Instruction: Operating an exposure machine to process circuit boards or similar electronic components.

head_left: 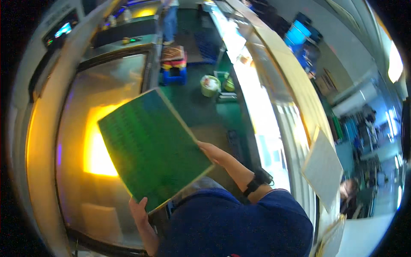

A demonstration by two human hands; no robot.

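While a person in a navy short-sleeved shirt [239,229] looks down, both bare hands hold a large green rectangular board [156,147] with a pale rim, tilted in front of the body. The left hand [139,211] pinches the board's lowest corner, thumb laid over the green face and the other fingers mostly hidden beneath. The right hand [212,153] grips the edge on the opposite side, near the right-hand corner, its fingertips partly out of sight; a black strapped device [259,180] circles that forearm.

Under and to the left of the board lies a wide, dark-framed glass surface [77,188], a bright yellow glow [100,156] showing in it. To the right runs a long, brilliantly lit bench [257,103].

Farther ahead, on a green floor [192,109], stand a light-green bucket [209,88] with white stuff inside and a blue-and-red stool [174,73]. Beyond the stool stands another person in jeans [170,23]. At the far right a blue screen [297,32] glows.
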